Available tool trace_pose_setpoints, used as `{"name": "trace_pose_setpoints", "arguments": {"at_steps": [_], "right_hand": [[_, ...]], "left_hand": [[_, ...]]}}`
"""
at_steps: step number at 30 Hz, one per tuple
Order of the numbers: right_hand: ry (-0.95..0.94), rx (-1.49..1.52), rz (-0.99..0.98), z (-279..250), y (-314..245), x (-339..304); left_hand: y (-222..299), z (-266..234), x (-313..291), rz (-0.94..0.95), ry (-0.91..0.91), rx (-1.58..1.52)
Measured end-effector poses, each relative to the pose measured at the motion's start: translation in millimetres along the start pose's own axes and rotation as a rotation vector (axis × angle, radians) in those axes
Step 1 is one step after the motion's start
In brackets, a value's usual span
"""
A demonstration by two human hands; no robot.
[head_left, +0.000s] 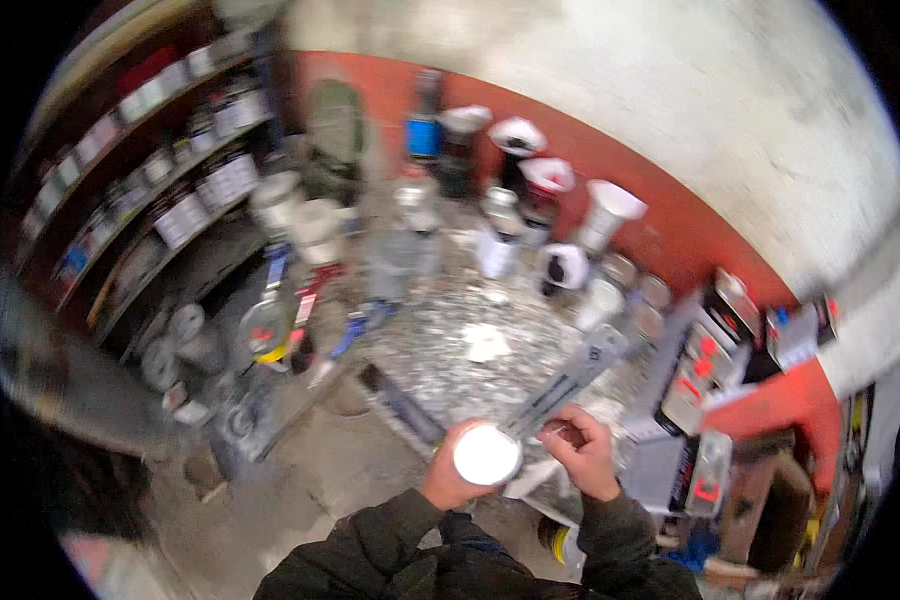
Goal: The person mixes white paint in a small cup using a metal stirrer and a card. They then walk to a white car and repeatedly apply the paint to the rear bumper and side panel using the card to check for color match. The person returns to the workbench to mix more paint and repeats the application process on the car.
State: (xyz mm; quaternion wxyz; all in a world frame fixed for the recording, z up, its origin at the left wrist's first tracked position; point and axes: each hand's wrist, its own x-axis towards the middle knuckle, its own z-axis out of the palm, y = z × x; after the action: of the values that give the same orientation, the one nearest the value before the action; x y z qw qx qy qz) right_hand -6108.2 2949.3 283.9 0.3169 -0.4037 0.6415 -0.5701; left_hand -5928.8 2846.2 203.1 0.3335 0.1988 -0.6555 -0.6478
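Observation:
A round cup (487,455) with a bright white top or contents is in my left hand (446,474), whose fingers wrap its side. Beside the cup's rim, a long flat grey slotted strip (570,378), like a ruler or mixing stick, slants up to the right. My right hand (585,455) is closed, thumb and finger pinched close to the strip's lower edge. Blur hides whether those fingers grip the strip or something small. Beyond both hands lies a paint-spattered worktop (440,350).
Paint spray guns (298,310) with blue and red parts hang or lie left of the worktop. Cups and white-rimmed containers (497,240) line the back by a red and white wall. Shelves of cans (160,175) stand left; grey tins (692,385) with red marks are at right.

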Motion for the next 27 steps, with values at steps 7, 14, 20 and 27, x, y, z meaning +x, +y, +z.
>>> {"name": "trace_pose_setpoints", "arguments": {"at_steps": [7,14,20,27], "right_hand": [[-0.661,-0.048,-0.196,209.8,-97.2,26.2],[-0.975,-0.116,-0.459,476.1,-126.9,-41.1],[-1.372,-0.117,-0.879,667.3,-151.9,-121.6],[-1.652,0.149,-1.237,856.3,-224.2,-238.1]], "left_hand": [[59.5,-159.0,-120.9,0.14,0.415,0.056],[100.9,-296.3,-309.8,0.099,0.877,0.232],[113.2,-370.4,-446.1,0.05,1.342,0.373],[156.8,-455.5,-578.6,0.028,1.693,0.284]]}}
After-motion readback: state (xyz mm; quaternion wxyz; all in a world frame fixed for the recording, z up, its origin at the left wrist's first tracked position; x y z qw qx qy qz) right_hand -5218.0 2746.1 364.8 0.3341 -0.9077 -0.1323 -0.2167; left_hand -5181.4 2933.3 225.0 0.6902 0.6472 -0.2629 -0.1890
